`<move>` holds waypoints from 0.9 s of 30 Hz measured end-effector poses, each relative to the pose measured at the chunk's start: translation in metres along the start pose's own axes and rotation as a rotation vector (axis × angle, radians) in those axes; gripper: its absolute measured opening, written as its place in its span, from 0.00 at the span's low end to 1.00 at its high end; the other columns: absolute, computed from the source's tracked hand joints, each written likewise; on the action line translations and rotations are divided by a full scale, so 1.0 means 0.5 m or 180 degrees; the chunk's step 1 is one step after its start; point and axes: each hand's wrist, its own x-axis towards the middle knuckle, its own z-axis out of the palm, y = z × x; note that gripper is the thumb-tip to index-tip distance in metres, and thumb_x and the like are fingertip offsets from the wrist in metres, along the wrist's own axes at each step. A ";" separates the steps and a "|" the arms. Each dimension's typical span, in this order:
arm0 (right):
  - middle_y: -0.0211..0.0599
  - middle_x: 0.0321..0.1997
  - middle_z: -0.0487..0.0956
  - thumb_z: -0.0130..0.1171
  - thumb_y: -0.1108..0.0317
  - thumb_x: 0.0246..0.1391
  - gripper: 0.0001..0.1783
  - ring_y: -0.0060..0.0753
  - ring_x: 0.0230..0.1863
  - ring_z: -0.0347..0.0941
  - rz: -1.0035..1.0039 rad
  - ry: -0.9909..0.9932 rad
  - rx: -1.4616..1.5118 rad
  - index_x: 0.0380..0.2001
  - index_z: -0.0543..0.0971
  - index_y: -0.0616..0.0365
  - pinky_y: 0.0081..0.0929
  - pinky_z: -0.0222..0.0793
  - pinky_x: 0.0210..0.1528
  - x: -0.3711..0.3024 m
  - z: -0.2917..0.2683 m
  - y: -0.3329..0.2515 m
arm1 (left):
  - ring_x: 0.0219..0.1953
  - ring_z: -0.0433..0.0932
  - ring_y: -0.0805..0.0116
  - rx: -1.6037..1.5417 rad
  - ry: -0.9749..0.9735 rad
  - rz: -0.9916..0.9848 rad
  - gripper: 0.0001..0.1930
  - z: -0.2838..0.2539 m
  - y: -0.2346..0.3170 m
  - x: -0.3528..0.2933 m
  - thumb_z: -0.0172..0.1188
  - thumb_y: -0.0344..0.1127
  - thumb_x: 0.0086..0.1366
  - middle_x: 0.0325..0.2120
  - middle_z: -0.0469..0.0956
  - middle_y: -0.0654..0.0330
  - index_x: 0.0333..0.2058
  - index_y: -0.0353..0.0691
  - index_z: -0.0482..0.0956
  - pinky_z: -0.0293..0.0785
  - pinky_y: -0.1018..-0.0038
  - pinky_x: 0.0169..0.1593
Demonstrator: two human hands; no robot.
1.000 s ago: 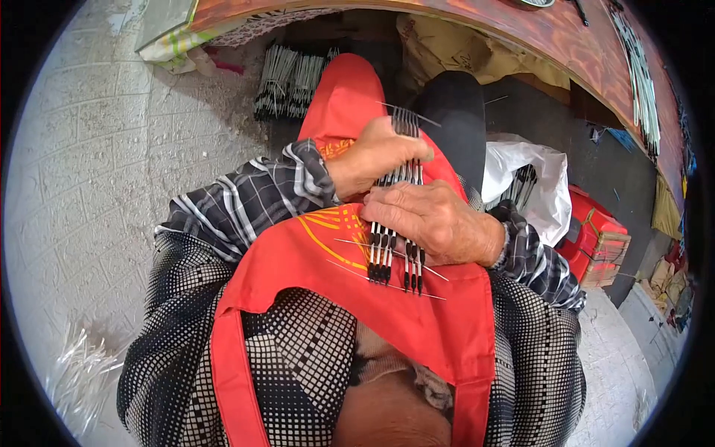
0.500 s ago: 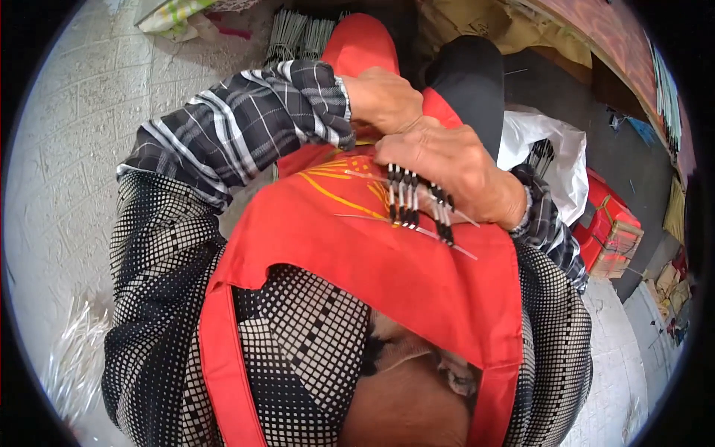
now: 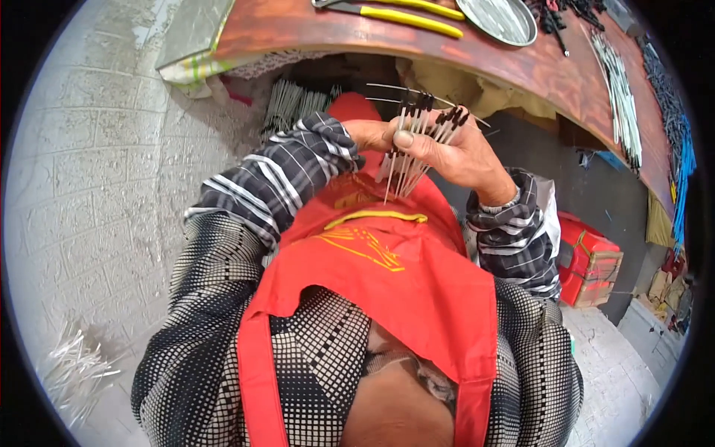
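In front of my lap, my right hand [image 3: 473, 160] is closed around a bundle of thin white rods with black sleeves [image 3: 410, 167]. Its thumb presses across the front of the rods, which fan out above and below the grip. My left hand [image 3: 367, 134] meets the bundle from the left; its fingers are hidden behind the rods. A couple of long pale sticks [image 3: 383, 86] run crosswise just beyond the black tips. Below the hands, a red apron [image 3: 372, 298] with yellow print covers my lap.
Ahead stands a reddish-brown table [image 3: 298, 26] bearing yellow-handled pliers [image 3: 413, 21], a round metal tray [image 3: 530, 39], white rods [image 3: 618, 97] and blue strands [image 3: 681, 179]. Beneath it sit bundled rods [image 3: 290, 104]. A red box [image 3: 588, 261] lies at right; white strips [image 3: 74, 372] at lower left.
Both hands have risen away from my lap toward the table. The bundle has turned, so its rods now show past my right thumb. More of the tabletop has come into view.
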 end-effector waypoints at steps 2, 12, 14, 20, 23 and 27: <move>0.31 0.33 0.82 0.62 0.61 0.58 0.13 0.21 0.32 0.76 -0.0066 0.0157 0.0078 0.39 0.81 0.62 0.22 0.71 0.35 0.016 -0.013 0.011 | 0.57 0.67 0.72 -0.0579 0.0399 0.0230 0.22 0.009 0.052 -0.024 0.56 0.38 0.69 0.55 0.71 0.62 0.60 0.42 0.68 0.68 0.72 0.58; 0.26 0.33 0.80 0.61 0.61 0.59 0.13 0.17 0.36 0.73 -0.0037 0.0590 0.0589 0.38 0.81 0.61 0.20 0.71 0.39 0.065 -0.037 0.008 | 0.46 0.73 0.73 -0.1406 0.2532 -0.0010 0.22 0.050 0.189 -0.057 0.54 0.42 0.70 0.43 0.77 0.63 0.57 0.35 0.71 0.68 0.74 0.54; 0.23 0.30 0.78 0.63 0.61 0.57 0.13 0.14 0.33 0.70 -0.0176 0.0694 0.0754 0.35 0.81 0.61 0.20 0.70 0.37 0.065 -0.034 0.011 | 0.48 0.75 0.72 -0.1426 0.2923 0.0629 0.23 0.079 0.265 -0.067 0.52 0.43 0.72 0.43 0.78 0.62 0.58 0.35 0.70 0.69 0.74 0.54; 0.23 0.34 0.78 0.63 0.64 0.57 0.12 0.15 0.35 0.71 -0.0201 0.0597 0.0912 0.40 0.78 0.59 0.20 0.70 0.38 0.085 -0.020 0.013 | 0.46 0.78 0.70 -0.0990 0.2969 0.1105 0.24 0.076 0.367 -0.033 0.48 0.47 0.73 0.47 0.78 0.55 0.56 0.31 0.72 0.73 0.73 0.51; 0.25 0.37 0.79 0.63 0.65 0.58 0.15 0.17 0.38 0.73 -0.0303 0.0632 0.1199 0.46 0.76 0.59 0.20 0.71 0.41 0.089 -0.011 0.013 | 0.46 0.78 0.69 -0.1513 0.2588 0.1259 0.24 0.061 0.371 -0.034 0.47 0.46 0.74 0.46 0.79 0.54 0.56 0.31 0.72 0.73 0.73 0.52; 0.24 0.35 0.77 0.64 0.68 0.55 0.14 0.15 0.33 0.70 -0.0287 0.0485 0.1022 0.44 0.75 0.59 0.20 0.69 0.36 0.086 -0.015 -0.010 | 0.47 0.78 0.68 -0.1097 0.2849 0.1114 0.24 0.066 0.366 -0.032 0.46 0.47 0.74 0.47 0.78 0.53 0.56 0.31 0.72 0.73 0.73 0.53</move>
